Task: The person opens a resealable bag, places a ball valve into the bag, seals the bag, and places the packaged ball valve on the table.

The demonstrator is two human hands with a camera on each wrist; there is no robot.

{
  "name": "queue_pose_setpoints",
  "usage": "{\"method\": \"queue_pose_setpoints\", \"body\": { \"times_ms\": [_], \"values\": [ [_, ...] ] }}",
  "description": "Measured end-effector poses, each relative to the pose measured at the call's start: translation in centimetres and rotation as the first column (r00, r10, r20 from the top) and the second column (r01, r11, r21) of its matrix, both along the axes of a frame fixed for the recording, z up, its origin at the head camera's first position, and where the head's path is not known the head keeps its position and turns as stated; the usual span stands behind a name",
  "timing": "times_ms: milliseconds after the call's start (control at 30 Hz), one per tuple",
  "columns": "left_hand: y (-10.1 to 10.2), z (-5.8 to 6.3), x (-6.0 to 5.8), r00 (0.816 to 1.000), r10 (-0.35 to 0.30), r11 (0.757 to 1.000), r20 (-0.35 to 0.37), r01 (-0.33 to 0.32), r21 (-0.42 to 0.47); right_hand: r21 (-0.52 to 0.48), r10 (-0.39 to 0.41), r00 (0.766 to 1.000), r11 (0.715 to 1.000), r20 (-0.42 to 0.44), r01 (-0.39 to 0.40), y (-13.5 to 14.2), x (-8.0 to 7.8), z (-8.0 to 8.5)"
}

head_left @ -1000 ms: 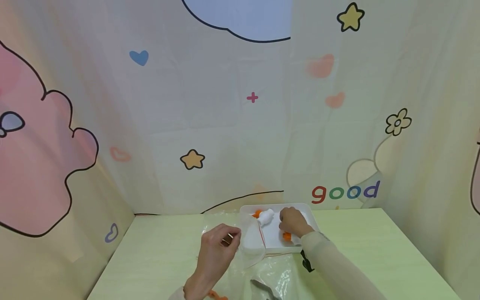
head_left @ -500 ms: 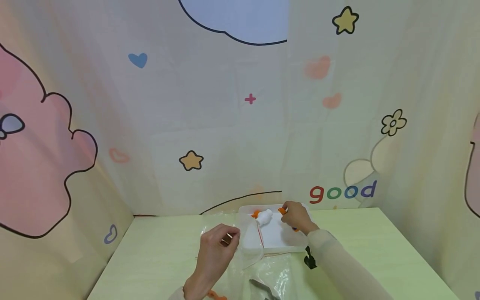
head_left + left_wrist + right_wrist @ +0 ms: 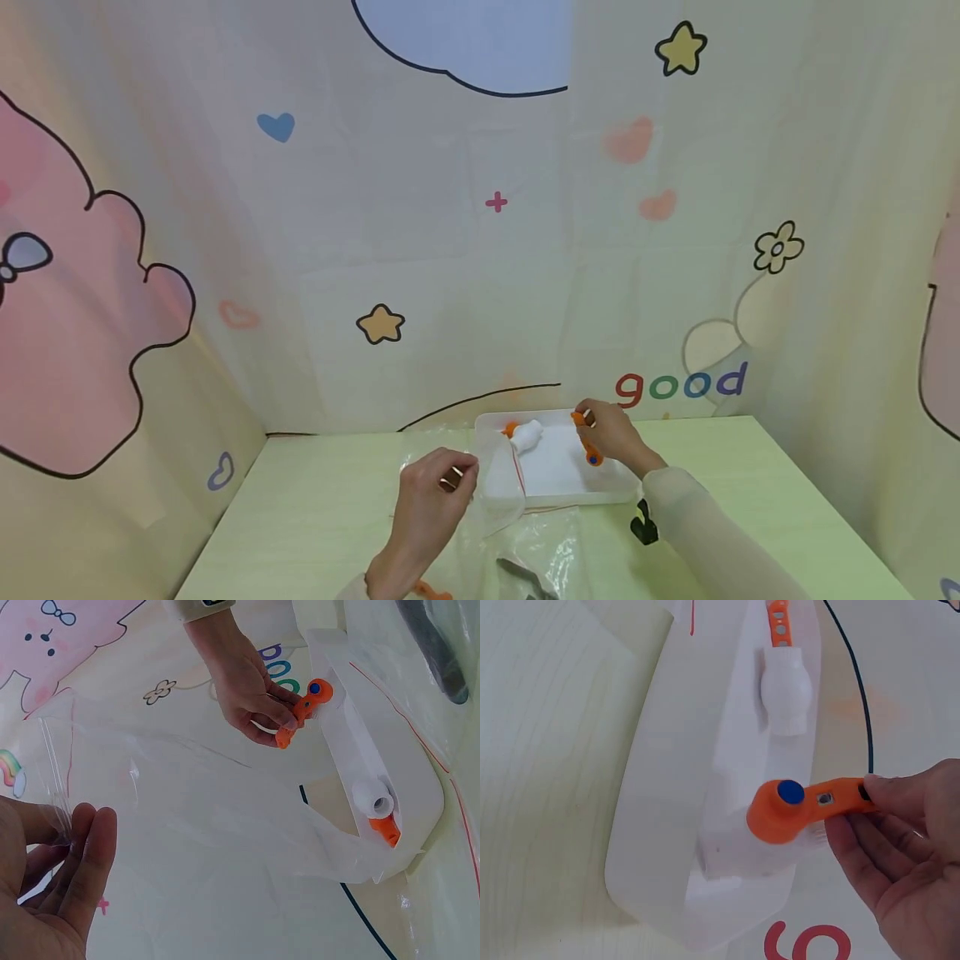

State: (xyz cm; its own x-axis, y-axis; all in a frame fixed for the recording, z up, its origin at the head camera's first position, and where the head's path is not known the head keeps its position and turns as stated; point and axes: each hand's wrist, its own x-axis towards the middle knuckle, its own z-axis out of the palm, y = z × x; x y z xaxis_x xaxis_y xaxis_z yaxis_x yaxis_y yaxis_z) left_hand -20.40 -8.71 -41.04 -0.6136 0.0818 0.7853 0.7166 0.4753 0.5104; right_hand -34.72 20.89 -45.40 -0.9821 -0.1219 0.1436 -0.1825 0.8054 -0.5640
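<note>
Left hand (image 3: pixel 435 504) pinching clear bag (image 3: pixel 210 802), right hand (image 3: pixel 613 432) gripping orange handle (image 3: pixel 780 814) over white tray (image 3: pixel 553 477); curtain (image 3: pixel 450 217) lettered "good"

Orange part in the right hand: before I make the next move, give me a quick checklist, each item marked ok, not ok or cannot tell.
1. Grip: the right hand pinches the orange part near one end. Ok.
2. Bag hold: the left hand pinches the bag by its edge. Ok.
3. Part free of the bag: the two look apart. Ok.
4. Tray clear of the bag: film overlaps its left end in the head view. Not ok.
5. Bag mouth wide enough: clear film hides its shape. Cannot tell.
</note>
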Motion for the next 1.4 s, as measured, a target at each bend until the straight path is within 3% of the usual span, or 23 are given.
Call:
{"method": "queue_pose_setpoints", "body": {
  "times_ms": [167,400,767,967,1200,1400],
  "values": [
    [0.2,0.0,-0.1,1.000,0.005,1.000,0.007,-0.005,0.004,-0.048,-0.025,1.000,0.999,-0.006,0.024,0.8,0.5,0.5],
    [0.5,-0.2,-0.2,1.000,0.001,1.000,0.003,-0.001,0.008,-0.057,-0.001,0.998,0.998,-0.071,-0.003,2.0,1.5,1.0],
    [0.6,-0.2,-0.4,0.999,-0.002,1.000,0.052,0.002,-0.002,-0.074,0.053,0.975,0.995,-0.216,-0.070,1.5,4.7,5.5],
    [0.7,-0.2,-0.5,0.999,0.009,1.000,0.046,-0.009,-0.007,-0.129,0.086,0.944,0.983,-0.318,-0.133,0.1,6.4,7.6],
    [1.2,0.2,-0.8,0.993,-0.008,1.000,0.116,0.008,0.000,-0.113,0.092,0.904,0.982,-0.417,-0.152,-0.8,8.2,9.7],
    [1.5,0.6,-0.7,0.978,-0.016,1.000,0.210,0.013,0.017,-0.120,0.112,0.832,0.971,-0.543,-0.209,-1.4,10.4,11.8]
  ]
}}
